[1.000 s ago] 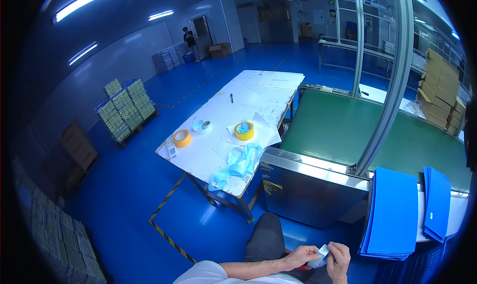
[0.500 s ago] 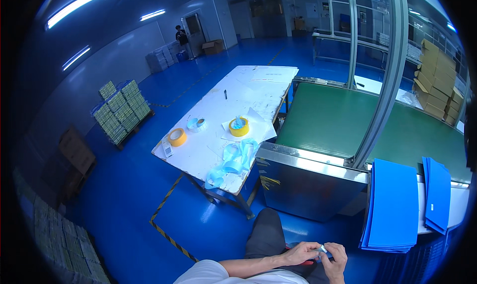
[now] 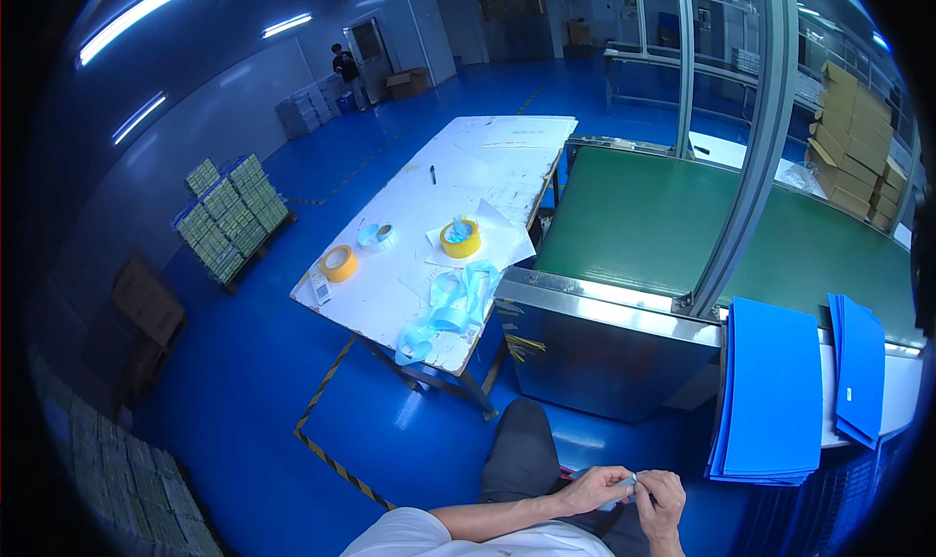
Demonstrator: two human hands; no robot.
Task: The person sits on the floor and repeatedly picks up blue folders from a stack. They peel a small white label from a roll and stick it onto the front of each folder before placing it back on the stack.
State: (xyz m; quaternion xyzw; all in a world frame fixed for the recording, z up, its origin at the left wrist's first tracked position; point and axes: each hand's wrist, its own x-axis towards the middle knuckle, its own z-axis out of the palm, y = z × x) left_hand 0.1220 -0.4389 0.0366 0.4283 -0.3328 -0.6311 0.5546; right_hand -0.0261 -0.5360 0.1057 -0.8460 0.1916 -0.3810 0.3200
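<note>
Low in front of me, over my lap, my left hand (image 3: 597,489) and my right hand (image 3: 659,498) meet with closed, pinching fingers. Between them is a small pale blue piece (image 3: 612,505), thin like a strip, with a whitish end by the fingertips. Most of it is hidden by the fingers, so its kind is not clear. A bit of something red lies beside the left hand over my dark trousers.
Ahead stands a white table (image 3: 478,172) with light blue strip (image 3: 449,320), a yellow tape roll (image 3: 460,252), an orange tape roll (image 3: 339,264) and a pen (image 3: 433,175). A green conveyor (image 3: 624,225) and blue sheets (image 3: 775,391) are at right. A person (image 3: 347,72) stands far back.
The hands stay together over the lap; the fingers have shifted slightly around the small piece, and its whitish end shows less. My view has moved a little, so the surroundings sit slightly higher.
</note>
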